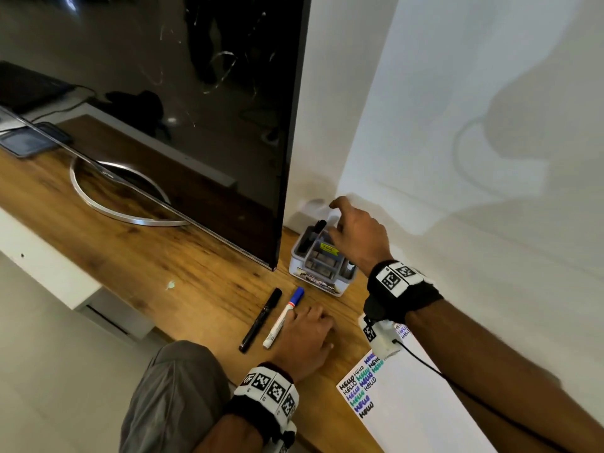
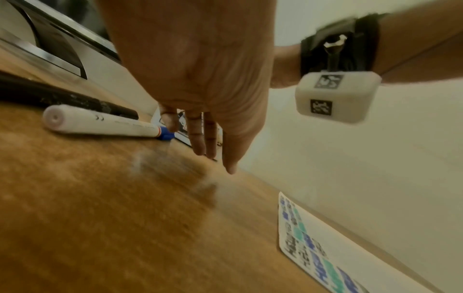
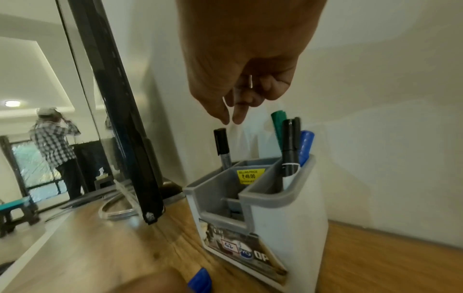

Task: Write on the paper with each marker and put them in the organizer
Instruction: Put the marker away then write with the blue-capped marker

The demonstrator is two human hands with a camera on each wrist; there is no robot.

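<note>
Right hand [image 1: 358, 235] hovers over the organizer [image 1: 322, 261] at the wall edge of the wooden shelf [image 1: 183, 266], fingers loose, holding nothing. Left hand [image 1: 305, 341] flat on the shelf, fingers straight, touching the blue-capped white marker [image 1: 283, 317]; black marker [image 1: 261, 319] beside it. Paper [image 1: 411, 413] at the near right.

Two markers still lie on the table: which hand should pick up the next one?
Left: the left hand rests beside the blue-capped white marker; the right hand hovers over the grey organizer.
</note>
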